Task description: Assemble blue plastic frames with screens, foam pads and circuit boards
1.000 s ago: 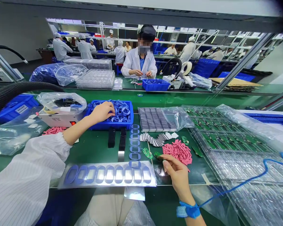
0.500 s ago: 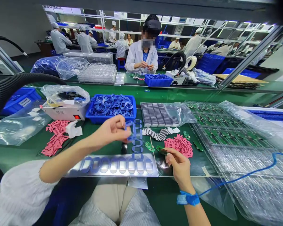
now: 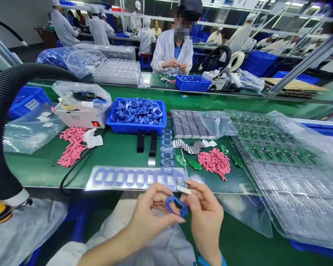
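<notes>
Blue oblong gasket ring (image 3: 176, 205) is held in the air just in front of the right end of the silver liner sheet (image 3: 135, 178), its long axis running across your body and sloping down to the right. Your left hand (image 3: 155, 211) is half closed, pinching the ring's left end between thumb and fingertips. Your right hand (image 3: 205, 218) is half closed on the right end; neither hand is clearly nearer. A pale strip (image 3: 184, 189) lies just beyond your right hand; cannot tell if you hold it. The blue tray (image 3: 135, 129) sits beyond the sheet.
</notes>
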Motion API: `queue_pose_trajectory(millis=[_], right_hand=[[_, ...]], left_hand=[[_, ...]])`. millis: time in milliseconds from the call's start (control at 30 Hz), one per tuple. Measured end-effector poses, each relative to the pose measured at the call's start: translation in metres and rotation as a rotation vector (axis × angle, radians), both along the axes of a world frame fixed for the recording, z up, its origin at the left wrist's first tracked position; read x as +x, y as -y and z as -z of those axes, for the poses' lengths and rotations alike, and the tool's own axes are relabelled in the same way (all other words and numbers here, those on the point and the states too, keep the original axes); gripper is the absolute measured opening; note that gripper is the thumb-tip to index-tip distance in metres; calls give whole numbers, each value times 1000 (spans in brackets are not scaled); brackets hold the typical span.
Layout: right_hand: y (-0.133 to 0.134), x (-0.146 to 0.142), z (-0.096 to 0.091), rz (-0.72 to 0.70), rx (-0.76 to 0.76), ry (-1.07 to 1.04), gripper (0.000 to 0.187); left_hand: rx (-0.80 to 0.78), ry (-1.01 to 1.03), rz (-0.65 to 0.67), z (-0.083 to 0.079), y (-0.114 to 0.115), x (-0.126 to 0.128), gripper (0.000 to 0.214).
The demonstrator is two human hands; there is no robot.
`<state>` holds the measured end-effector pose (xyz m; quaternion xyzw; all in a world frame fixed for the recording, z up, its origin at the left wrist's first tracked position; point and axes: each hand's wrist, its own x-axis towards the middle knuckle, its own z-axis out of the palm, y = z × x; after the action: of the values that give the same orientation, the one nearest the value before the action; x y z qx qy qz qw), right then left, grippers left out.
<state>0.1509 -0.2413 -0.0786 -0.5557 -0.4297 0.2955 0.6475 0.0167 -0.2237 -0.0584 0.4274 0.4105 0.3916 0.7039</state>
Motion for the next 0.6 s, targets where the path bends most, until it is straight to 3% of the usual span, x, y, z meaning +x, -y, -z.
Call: queue_pose_trajectory(millis=[133, 300, 433, 533, 600], right_hand=[[13, -21, -8, 48, 57, 74, 18], [12, -15, -7, -79, 6, 159, 17], [14, -10, -13, -179, 110, 302, 18], [18, -2, -15, -201, 255, 449, 23], [20, 4, -14, -226, 311, 580, 26]], left_hand=[[19, -24, -8, 10, 23, 0, 33], [58, 170, 265, 13, 29, -20, 34], [-175, 462, 299, 19, 32, -26, 32], [-435, 652, 241, 19, 34, -25, 30], [-512, 714, 192, 17, 34, -25, 36]])
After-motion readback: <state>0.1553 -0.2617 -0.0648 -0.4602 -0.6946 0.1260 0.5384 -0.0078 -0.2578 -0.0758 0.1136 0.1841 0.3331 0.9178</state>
